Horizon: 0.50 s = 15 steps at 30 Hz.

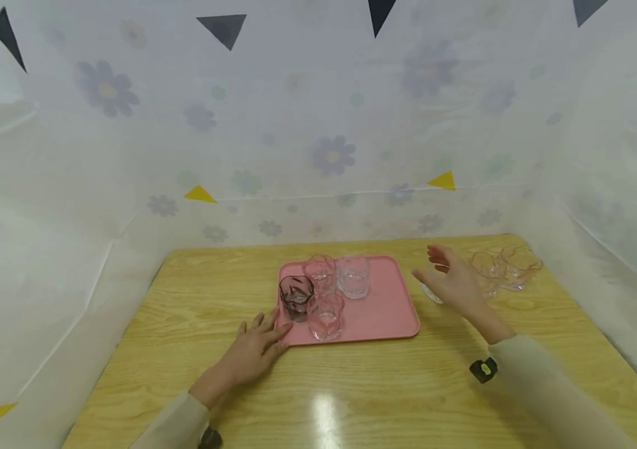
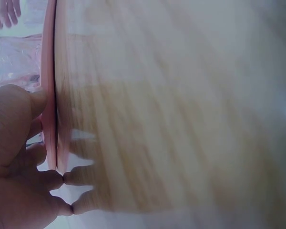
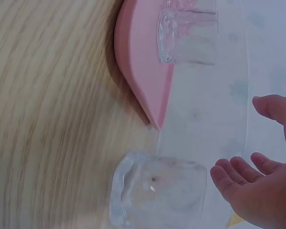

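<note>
My left hand (image 1: pixel 253 352) rests spread at the near left corner of a pink tray (image 1: pixel 377 321); in the left wrist view its thumb (image 2: pixel 38 102) lies against the tray rim and other fingertips touch the tabletop. On the tray stand a dark grey glass (image 1: pixel 296 299), a clear glass (image 1: pixel 354 277), a pinkish glass (image 1: pixel 320 269) and another pinkish glass (image 1: pixel 326 318) in front. Right of the tray, my right hand (image 1: pixel 455 284) hovers with thumb and fingers apart, holding nothing. Beside its fingertips, a clear glass (image 3: pixel 157 191) stands on the table, mostly hidden by the hand in the head view.
Two amber-pink glasses, a nearer-in glass (image 1: pixel 486 271) and an outer glass (image 1: pixel 517 268), stand at the table's far right. The wooden table (image 1: pixel 369 393) meets a white flower-patterned sheet (image 1: pixel 296 125) at the back and sides.
</note>
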Motion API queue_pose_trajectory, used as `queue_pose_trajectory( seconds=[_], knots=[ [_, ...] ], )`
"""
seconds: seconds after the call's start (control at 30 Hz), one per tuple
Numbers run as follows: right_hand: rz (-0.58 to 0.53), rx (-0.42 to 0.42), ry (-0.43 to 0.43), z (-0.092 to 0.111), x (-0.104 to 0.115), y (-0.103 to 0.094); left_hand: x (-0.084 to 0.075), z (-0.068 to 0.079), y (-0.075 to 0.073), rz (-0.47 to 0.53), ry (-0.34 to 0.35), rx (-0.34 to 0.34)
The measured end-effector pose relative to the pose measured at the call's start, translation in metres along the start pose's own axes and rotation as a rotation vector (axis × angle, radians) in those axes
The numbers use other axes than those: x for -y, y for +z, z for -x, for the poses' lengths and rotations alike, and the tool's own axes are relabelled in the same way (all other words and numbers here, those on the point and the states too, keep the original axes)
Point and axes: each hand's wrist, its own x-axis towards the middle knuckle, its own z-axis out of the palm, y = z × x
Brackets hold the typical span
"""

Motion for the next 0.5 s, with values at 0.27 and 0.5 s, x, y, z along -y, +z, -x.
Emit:
queue_pose_trajectory(
  seconds=[0.27,0.5],
  knots=[
    [-0.102,0.064,-0.089,-0.015,0.006,0.041,0.003,-0.003,0.002,0.005,-0.001,0.005],
    [-0.121,0.134,-0.093,-0.022,0.014,0.067,0.004,-0.003,0.002,0.01,0.001,-0.002]
  ],
)
